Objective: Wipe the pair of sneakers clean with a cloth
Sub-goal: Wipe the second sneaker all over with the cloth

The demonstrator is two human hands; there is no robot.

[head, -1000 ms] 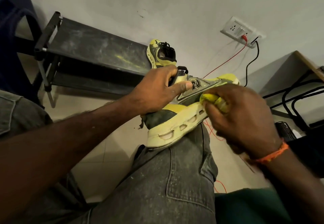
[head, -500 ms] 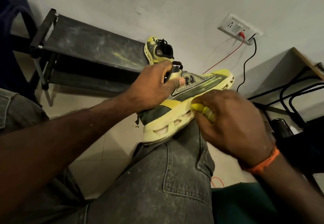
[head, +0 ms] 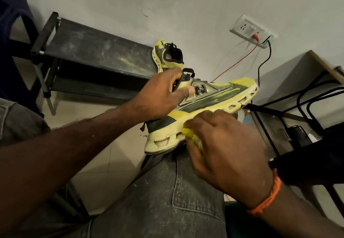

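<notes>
Yellow grime still streaks the sneaker [head: 210, 105] gripped at its collar by the left hand [head: 160, 96], the right hand [head: 223, 150] clutching the cloth [head: 188, 132] mid-sole, while the second sneaker [head: 167, 55] waits on the shelf [head: 96, 51].

Held sneaker [head: 210, 105]: pale yellow sole, grey and dark green side panels, black "N" logo, yellow smears. Cloth [head: 189, 132] below it: bright yellow. Second sneaker [head: 167, 55] behind it: yellow, black lining. Jeans [head: 163, 191] below: grey, pale specks. Wristband [head: 268, 198]: orange. Rack [head: 96, 55] left: black, dusty, yellow streaks.
</notes>
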